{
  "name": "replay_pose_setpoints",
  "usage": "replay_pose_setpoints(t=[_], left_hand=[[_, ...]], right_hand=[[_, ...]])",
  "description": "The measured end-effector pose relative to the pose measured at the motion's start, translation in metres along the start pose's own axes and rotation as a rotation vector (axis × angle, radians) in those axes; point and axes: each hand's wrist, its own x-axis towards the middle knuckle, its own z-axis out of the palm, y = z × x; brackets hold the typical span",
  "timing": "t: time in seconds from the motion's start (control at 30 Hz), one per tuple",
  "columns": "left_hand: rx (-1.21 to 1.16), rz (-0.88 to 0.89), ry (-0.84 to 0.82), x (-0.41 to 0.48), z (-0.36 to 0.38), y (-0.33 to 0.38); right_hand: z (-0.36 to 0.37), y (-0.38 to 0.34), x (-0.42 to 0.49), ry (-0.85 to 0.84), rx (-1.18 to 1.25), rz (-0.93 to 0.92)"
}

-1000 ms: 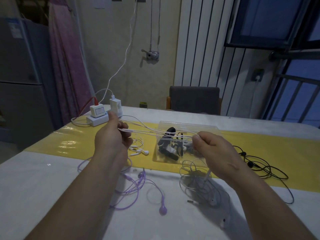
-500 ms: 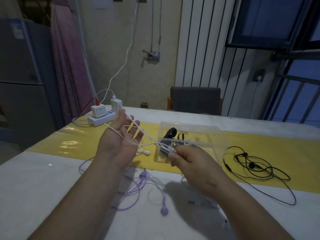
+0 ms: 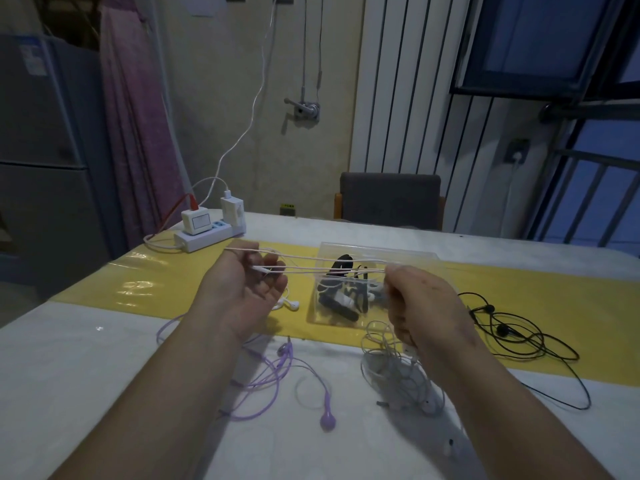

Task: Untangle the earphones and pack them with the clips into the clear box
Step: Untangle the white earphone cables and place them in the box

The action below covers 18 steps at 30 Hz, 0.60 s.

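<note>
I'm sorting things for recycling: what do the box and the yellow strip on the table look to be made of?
Box: probably rigid clear plastic, glossy; the dark clips show through its straight, thin walls. Yellow strip: likely a glossy vinyl or plastic film; it throws bright highlights and ripples slightly.

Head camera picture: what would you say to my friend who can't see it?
A left hand and right hand hold a white earphone cord taut over a table. Behind it sits a clear box; purple earphones and black earphones lie loose nearby.
</note>
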Motion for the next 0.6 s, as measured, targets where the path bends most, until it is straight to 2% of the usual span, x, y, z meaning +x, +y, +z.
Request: replay_pose_setpoints(t=[0.1,0.23,0.33,0.5,0.6], left_hand=[[0.062,-0.037,-0.061,-0.003,0.003,-0.006],[0.166,-0.05,-0.144,-0.011,0.008,-0.01],[0.012,-0.036,-0.235,-0.016,0.007,-0.007],[-0.283,0.097,-0.321,-0.018,0.003,0.001],[-0.233,0.216,-0.33,-0.018,0.004,0.0]], right_hand=[[0.0,-0.004,0.0,0.025,0.193,0.11],[-0.002,-0.008,0.002,0.118,0.314,0.129],[-0.003,-0.008,0.002,0.1,0.325,0.132],[-0.006,-0.002,0.003,0.006,0.265,0.15],[-0.004,-0.002,0.0,-0.016,0.21,0.167]])
